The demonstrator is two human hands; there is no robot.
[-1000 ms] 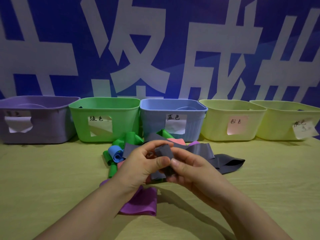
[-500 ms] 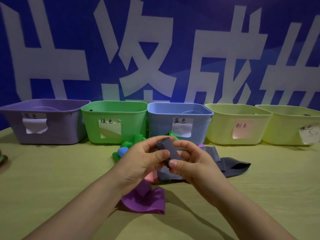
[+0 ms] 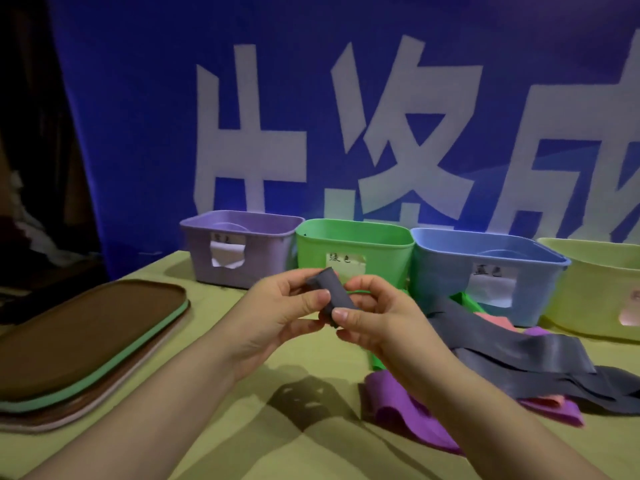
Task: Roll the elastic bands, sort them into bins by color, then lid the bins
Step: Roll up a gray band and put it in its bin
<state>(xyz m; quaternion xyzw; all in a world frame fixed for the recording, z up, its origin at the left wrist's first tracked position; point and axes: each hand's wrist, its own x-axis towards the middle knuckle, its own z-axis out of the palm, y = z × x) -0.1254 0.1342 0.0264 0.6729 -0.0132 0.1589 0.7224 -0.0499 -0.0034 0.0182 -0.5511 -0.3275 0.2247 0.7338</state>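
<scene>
- Right now both hands pinch one grey roll in the air, near the middle of the scene and in front of the green bin. Left hand has thumb and fingers closed on its left side; right hand is clamped on its lower end.
- Risk one: the roll looks tight but nothing binds it. I judge that easing either pinch would let the rubbery strip spring open.
- Risk two: wrong bin. I see a purple bin, the green one, a blue bin and a yellow bin at the right edge. I cannot see any grey-marked bin from here, so a drop into the closest one would be a sorting error.
- Risk three: loose bands on the table to the right, long grey bands over a purple band, could snag a passing wrist.
- Look of the roll: matte dark grey, short and stubby, tilted, upper end pointing far-left.
- Stacked lids lie at near left, unused; bins are open.
</scene>
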